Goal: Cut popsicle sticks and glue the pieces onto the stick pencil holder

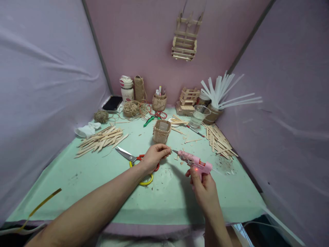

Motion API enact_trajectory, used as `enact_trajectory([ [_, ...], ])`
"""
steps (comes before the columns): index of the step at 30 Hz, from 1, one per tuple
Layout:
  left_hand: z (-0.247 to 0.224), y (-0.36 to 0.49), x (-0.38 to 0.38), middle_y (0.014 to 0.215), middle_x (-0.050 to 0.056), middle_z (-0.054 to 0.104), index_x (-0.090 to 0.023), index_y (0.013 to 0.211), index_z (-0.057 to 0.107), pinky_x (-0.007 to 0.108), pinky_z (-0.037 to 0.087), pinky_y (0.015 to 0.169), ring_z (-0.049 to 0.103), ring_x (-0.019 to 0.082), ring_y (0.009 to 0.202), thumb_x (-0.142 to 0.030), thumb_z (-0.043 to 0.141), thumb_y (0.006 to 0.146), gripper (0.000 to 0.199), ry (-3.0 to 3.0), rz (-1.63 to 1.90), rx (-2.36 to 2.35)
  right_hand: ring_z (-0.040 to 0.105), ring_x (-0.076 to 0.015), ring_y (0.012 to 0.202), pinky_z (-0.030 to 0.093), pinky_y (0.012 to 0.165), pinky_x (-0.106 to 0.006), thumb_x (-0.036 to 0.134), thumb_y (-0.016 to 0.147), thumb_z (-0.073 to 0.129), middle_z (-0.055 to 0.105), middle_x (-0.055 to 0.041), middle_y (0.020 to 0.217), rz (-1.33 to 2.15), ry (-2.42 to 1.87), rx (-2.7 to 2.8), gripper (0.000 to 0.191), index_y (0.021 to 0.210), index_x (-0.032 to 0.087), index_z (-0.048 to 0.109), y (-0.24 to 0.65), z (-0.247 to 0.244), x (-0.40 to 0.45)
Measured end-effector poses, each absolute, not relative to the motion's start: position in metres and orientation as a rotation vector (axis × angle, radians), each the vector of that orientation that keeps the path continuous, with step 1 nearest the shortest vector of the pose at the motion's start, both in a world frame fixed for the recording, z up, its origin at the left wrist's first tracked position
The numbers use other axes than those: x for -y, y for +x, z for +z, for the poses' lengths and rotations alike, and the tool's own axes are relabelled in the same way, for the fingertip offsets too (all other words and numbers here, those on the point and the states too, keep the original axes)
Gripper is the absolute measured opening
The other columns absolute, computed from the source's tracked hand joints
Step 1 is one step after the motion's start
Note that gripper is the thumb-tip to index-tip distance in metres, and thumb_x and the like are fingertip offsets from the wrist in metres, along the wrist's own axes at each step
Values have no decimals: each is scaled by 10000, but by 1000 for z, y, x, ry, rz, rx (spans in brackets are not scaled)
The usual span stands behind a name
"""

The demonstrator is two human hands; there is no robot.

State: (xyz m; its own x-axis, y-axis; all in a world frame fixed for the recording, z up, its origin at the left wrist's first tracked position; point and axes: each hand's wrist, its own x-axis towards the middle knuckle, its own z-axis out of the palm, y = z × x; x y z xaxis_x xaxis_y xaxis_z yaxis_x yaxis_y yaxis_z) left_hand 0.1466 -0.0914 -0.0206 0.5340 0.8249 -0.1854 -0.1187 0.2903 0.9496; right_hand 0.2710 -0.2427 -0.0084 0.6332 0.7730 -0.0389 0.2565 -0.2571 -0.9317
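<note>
Pale green cloth [102,185] spreads before us; gluing seems in hand, the next move calling for a steady dark nozzle [175,151] beside the tiny pale sliver [170,150] our left hand [155,156] pinches. To its right, our right hand [205,190] grasps the pink plastic glue gun [194,160], its barrel [184,155] crusted, its red light [196,169] lit.

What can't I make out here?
All in the head view:
Small piece in the left hand: too small to identify.
Glue gun: grip mostly hidden by the right hand.
Scissors: partly covered by the left hand and wrist.
Both forearms: cut off by the bottom edge.
</note>
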Motion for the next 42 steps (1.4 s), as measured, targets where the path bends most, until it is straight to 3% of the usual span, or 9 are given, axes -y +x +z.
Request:
enact_trajectory([
  [42,-20,145,91,700,26,639,-160,686,682,239,370,622,510,105,634,-412,761,618,273,1141,712,-799,529,-205,637,402,556,-304,693,778,461,588,-62,697,614,-1849,842,525,730,184,580,270,-14,244],
])
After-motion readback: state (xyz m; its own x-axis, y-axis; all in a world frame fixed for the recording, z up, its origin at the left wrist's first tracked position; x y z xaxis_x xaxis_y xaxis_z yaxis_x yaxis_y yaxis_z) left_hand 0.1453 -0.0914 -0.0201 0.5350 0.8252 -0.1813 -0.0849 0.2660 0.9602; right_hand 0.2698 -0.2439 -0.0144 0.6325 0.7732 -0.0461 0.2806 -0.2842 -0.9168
